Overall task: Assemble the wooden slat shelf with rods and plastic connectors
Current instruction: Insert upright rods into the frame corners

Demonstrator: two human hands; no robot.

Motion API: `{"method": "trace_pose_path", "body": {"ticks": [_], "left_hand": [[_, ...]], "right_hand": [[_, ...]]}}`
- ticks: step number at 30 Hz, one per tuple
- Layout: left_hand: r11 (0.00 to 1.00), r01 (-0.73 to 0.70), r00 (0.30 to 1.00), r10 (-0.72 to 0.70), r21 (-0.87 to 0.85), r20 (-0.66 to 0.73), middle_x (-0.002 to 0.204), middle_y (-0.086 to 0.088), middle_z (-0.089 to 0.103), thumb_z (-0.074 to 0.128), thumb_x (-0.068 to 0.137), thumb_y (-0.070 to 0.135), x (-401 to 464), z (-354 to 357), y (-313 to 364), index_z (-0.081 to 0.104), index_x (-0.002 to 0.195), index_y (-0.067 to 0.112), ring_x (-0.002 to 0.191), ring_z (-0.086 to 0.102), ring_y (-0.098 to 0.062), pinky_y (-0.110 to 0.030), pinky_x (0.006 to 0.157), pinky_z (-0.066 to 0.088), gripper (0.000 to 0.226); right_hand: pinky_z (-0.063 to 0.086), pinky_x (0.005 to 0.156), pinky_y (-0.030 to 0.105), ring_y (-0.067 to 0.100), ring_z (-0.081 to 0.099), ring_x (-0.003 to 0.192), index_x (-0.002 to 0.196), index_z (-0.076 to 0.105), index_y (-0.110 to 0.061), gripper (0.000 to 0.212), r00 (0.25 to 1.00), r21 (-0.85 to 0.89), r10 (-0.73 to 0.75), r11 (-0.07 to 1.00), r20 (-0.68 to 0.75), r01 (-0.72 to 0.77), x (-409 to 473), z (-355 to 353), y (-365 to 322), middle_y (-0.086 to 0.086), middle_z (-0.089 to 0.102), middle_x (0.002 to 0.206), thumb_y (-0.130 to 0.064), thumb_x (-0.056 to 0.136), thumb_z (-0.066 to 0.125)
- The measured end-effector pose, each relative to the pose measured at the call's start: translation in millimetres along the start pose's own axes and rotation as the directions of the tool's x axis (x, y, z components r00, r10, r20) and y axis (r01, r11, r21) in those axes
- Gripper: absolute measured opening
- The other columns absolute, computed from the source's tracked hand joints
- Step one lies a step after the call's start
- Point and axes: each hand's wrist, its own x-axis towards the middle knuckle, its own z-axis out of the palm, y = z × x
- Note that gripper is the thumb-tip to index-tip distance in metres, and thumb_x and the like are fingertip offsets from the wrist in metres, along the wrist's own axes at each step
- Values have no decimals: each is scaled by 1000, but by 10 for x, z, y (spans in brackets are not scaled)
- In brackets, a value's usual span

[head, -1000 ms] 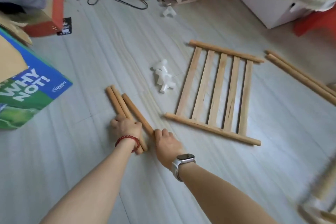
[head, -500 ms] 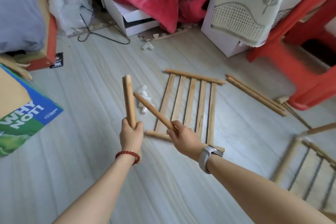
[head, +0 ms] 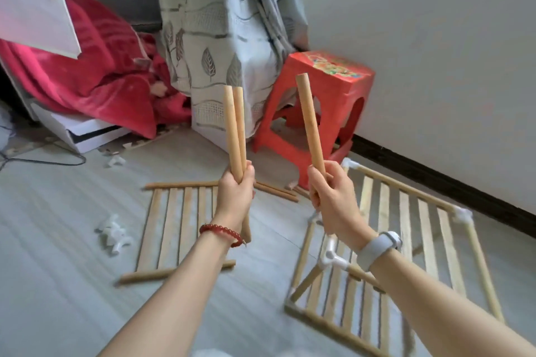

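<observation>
Wall (head: 435, 52) ahead; rods (head: 235, 127) lifted upright (both hands).

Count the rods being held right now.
3. Two rods side by side in the left hand, one rod in the right hand, all pointing up. More rods lie on the floor.

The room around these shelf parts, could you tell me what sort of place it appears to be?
Most likely a room at home, perhaps a bedroom: a leaf-patterned curtain hangs by the wall, a red blanket spills from a white cabinet, and a red plastic stool stands on the floor.
</observation>
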Motion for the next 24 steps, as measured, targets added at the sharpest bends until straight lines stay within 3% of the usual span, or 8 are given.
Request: {"method": "trace_pose_path", "body": {"ticks": [4, 8, 13, 18, 24], "left_hand": [[990, 115, 984, -103, -78, 142, 72, 1, 56, 52, 96, 16, -351, 506, -72, 59, 96, 19, 63, 54, -12, -24, 63, 46, 7], [977, 206, 965, -193, -53, 179, 77, 0, 60, 52, 96, 18, -537, 722, -213, 58, 103, 16, 67, 57, -14, -26, 67, 47, 10], [980, 198, 966, -198, 16, 165, 77, -1, 60, 51, 96, 20, -611, 755, -401, 56, 99, 17, 66, 57, -13, -25, 65, 48, 6], [984, 177, 964, -180, 35, 196, 79, 0, 61, 51, 97, 22, -581, 800, -434, 55, 94, 23, 68, 59, -11, -22, 66, 49, 5], [980, 197, 956, -201, 39, 214, 82, 0, 61, 51, 97, 22, -571, 858, -447, 56, 103, 19, 70, 60, -12, -22, 65, 50, 9]], "right_hand": [[43, 63, 28, 13, 49, 64, 106, 52, -16, 19, 981, 86, 153, 986, -120, -144, -228, -524, 194, 5, 51, 76, -2, 93, 48], [49, 80, 37, 20, 60, 82, 99, 51, -17, 12, 965, 162, 210, 969, -154, -185, -397, -703, 458, 13, 55, 86, -6, 96, 47], [52, 82, 36, 22, 62, 80, 94, 47, -18, 15, 965, 199, 154, 974, -213, -112, -460, -689, 600, 15, 53, 83, -4, 98, 43], [52, 83, 34, 22, 63, 80, 94, 46, -19, 19, 993, 56, 83, 995, -84, -78, -433, -665, 584, 8, 56, 78, -1, 97, 42], [51, 83, 30, 22, 67, 84, 92, 46, -20, 18, 996, 5, 41, 999, -78, -41, -416, -674, 600, 8, 57, 83, -2, 96, 44]]}}
